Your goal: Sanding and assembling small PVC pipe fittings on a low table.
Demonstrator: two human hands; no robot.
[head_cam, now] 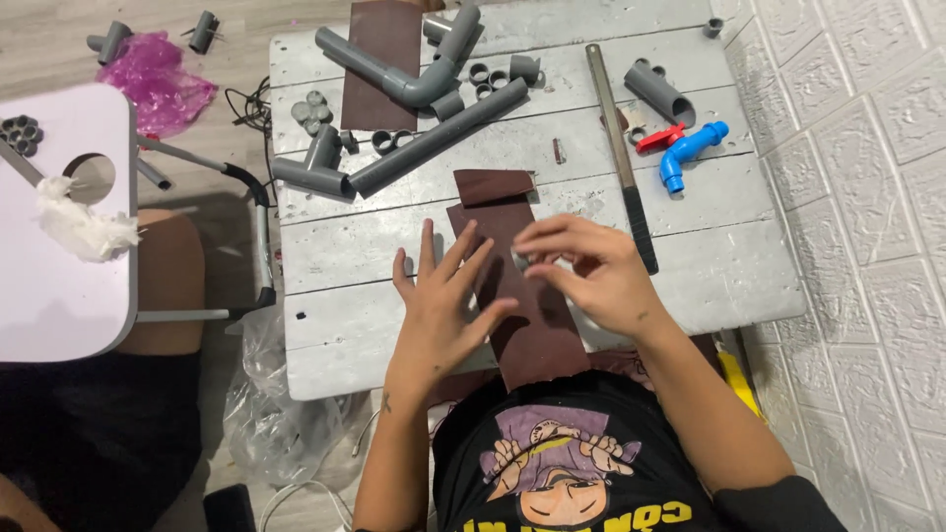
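Table (325,256): two hands (522,286), one sandpaper strip (527,325).

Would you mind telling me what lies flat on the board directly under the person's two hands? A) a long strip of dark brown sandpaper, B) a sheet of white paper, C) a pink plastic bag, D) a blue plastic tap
A: the left hand rests flat on the long dark brown sandpaper strip, which runs down the grey board, and the right hand hovers over it with fingertips pinched together.
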